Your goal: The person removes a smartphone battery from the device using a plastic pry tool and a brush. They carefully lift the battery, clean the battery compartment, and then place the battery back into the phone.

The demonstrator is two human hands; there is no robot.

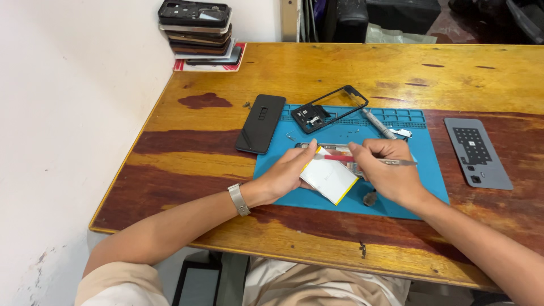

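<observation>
Bench first: wide, worn wood, a blue mat laid across its middle. Grey pad off to my right, well apart. Stack of phones at the far left corner by the wall. Black back cover lies at the mat's left edge, and a black frame sits on the mat's far side. Closer in now: the opened phone lies crosswise on the mat, long axis running left to right, right under both hands. White battery with a yellow edge is tilted up off it, near side toward me. My left hand has its grip pressed on the battery's left edge, thumb on top, holding it up. My right hand is pinched on a thin red-tipped tool, which lies level, tip pointing left toward the battery's far edge. Right hand is the nearer one to that seam. Silver screwdriver rests just beyond, and small loose parts beside it.
</observation>
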